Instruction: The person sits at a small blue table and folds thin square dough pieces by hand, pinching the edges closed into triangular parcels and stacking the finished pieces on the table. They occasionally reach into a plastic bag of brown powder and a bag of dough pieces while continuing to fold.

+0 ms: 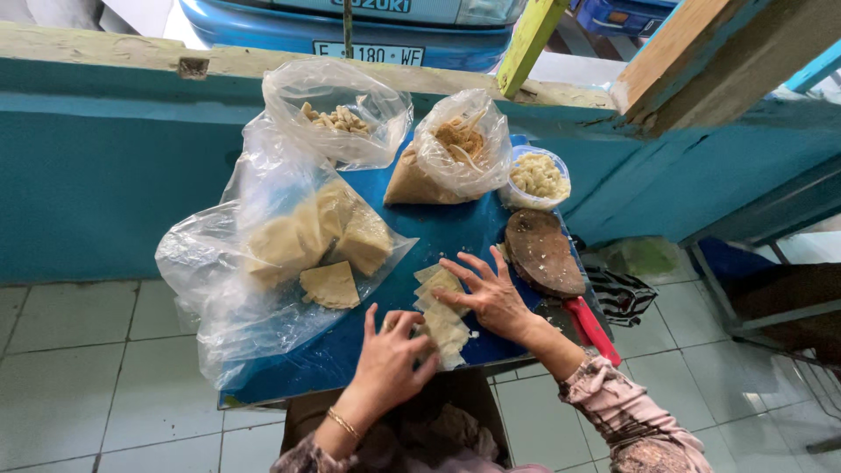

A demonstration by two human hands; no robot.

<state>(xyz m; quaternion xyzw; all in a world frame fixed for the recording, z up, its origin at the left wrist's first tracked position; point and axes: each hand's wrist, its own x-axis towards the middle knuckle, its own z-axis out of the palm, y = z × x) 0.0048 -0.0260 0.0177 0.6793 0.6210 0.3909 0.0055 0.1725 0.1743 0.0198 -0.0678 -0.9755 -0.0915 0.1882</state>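
Head camera looks down on a blue table top (420, 232) with both hands at its near edge. Far to the left of the hands lies a big clear plastic bag (263, 263) with pale yellow dough sheets inside; one fan-shaped sheet (330, 285) lies at its mouth, just up and left of the left hand. The left hand (392, 357), with a gold bracelet at the wrist, is bent, its fingers curled onto the near end of a row of small pale dough squares (442, 315); it seems to pinch one square, but I cannot tell this for sure. The right hand (491, 296) lies flat and open, fingers spread, pressing on the far end of the same row. Beyond the hands stand two smaller plastic bags, one with pale pieces (337, 118) and one with brownish filling (455, 149). Just right of the right hand lies a brown wooden board (543, 254), with a red handle (591, 328) beside the right forearm. Behind the board stands a small tub (537, 177) of pale crumbly food.
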